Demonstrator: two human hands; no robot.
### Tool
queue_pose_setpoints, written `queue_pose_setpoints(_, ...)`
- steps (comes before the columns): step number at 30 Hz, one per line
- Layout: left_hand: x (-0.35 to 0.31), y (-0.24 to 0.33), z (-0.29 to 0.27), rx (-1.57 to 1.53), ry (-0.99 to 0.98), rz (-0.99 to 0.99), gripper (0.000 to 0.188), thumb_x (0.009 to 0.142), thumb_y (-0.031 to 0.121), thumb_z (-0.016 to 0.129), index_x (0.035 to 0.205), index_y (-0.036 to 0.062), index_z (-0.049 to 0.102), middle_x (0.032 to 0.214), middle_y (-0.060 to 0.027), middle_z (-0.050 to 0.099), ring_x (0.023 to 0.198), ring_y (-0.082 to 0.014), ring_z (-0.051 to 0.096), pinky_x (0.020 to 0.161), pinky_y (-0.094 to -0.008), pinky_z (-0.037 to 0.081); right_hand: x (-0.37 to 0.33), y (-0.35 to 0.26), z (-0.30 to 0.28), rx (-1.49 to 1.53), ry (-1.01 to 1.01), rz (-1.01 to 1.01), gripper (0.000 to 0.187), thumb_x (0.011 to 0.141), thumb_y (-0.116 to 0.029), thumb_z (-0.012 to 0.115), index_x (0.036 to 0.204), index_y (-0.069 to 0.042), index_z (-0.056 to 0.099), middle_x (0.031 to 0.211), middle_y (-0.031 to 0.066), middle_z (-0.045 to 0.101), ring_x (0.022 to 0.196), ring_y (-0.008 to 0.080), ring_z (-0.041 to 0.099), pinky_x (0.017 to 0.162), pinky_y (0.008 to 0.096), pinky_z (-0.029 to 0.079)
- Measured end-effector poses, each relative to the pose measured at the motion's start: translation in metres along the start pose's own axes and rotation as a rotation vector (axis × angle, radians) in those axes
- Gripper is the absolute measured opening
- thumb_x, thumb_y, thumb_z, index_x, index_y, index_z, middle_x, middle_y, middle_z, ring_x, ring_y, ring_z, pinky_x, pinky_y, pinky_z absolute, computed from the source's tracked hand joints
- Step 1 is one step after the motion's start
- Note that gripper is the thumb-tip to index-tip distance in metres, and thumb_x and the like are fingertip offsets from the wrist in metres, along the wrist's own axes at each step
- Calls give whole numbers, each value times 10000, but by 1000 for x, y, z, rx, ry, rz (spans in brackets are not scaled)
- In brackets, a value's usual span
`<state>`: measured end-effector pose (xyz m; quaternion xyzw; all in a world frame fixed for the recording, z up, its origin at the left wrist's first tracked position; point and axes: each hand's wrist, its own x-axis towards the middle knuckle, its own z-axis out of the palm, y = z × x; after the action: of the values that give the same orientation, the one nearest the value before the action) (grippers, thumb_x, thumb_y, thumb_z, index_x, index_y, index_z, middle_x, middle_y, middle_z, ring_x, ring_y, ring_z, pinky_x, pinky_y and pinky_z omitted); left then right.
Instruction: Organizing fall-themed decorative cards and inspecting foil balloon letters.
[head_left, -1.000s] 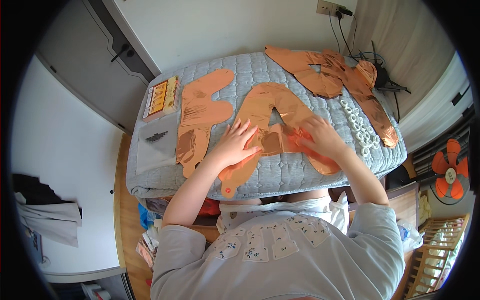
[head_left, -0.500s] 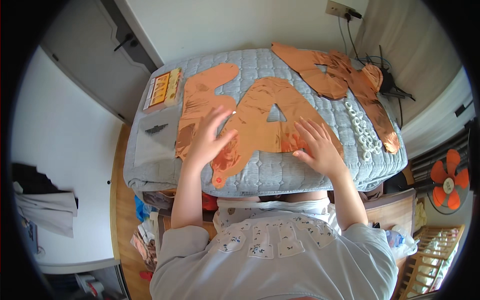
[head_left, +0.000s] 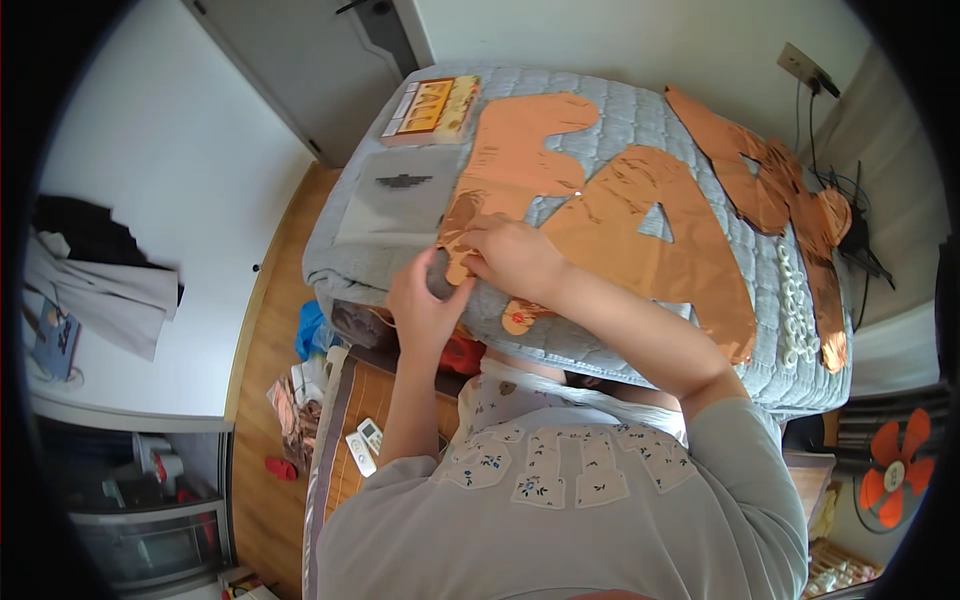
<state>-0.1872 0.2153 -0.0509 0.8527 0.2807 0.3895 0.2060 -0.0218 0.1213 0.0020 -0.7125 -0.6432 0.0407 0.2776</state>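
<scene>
A flat, copper-coloured letter-shaped foil balloon lies uninflated on the left of the bed. My right hand reaches across to its lower end, fingers bent and closed on the foil. My left hand is at the same end from the near left, thumb and fingers curved round the balloon's edge and tab. The fingertips partly hide the foil there. Beside it lies a second foil balloon, with a triangular hole and a red spot on its near-left tab. My right forearm passes over its near part.
The grey quilted mattress carries a printed box, a clear plastic bag, more copper foil balloons and a string of white rings. Remote controls lie below its near edge. An orange fan stands at the right.
Both hands have moved to the left balloon's lower end; before, they hovered apart, open, over the two nearer balloons. My view has shifted left, so the bed appears farther right.
</scene>
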Motion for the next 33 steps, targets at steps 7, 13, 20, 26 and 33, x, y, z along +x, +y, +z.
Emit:
queue_pose_setpoints(7, -5, -5, -2, 69, -39, -51, 528, 732, 333, 841, 1182, 133, 652, 999, 3, 730, 982, -253, 642, 916, -427, 421, 11, 6, 32, -20, -56, -3, 187, 846, -233, 685, 923, -67, 723, 986, 92, 643, 1041, 297, 625, 846, 428, 544)
queue_pose_setpoints(13, -4, -8, -4, 80, -51, -28, 485, 729, 297, 847, 1146, 125, 669, 986, -14, 742, 958, -238, 641, 908, -407, 427, 14, 10, 37, -64, -9, -21, 152, 851, -223, 666, 862, -88, 735, 967, 81, 641, 1008, 282, 623, 843, 410, 537)
queue_pose_setpoints(20, -11, -13, 2, 37, 57, 20, 433, 716, 314, 852, 1081, 149, 688, 969, 18, 714, 954, -233, 629, 898, -400, 416, 18, 5, 28, 6, -59, -35, 178, 831, -231, 715, 911, -75, 750, 994, 92, 665, 1002, 310, 623, 844, 409, 526)
queue_pose_setpoints(26, -16, -16, 5, 5, 83, 12, 401, 735, 346, 825, 1068, 175, 682, 985, 22, 700, 1007, -222, 600, 919, -397, 379, 20, 11, 33, 28, -22, -32, 188, 860, -234, 689, 897, -59, 744, 935, 105, 659, 958, 328, 631, 821, 424, 528)
queue_pose_setpoints(33, -17, -16, 4, 45, 82, 45, 342, 729, 323, 841, 1006, 173, 707, 985, 20, 707, 995, -220, 608, 911, -382, 386, 26, 17, 21, 169, -103, 165, 223, 938, -205, 632, 999, -9, 718, 931, 119, 696, 909, 281, 654, 819, 357, 504)
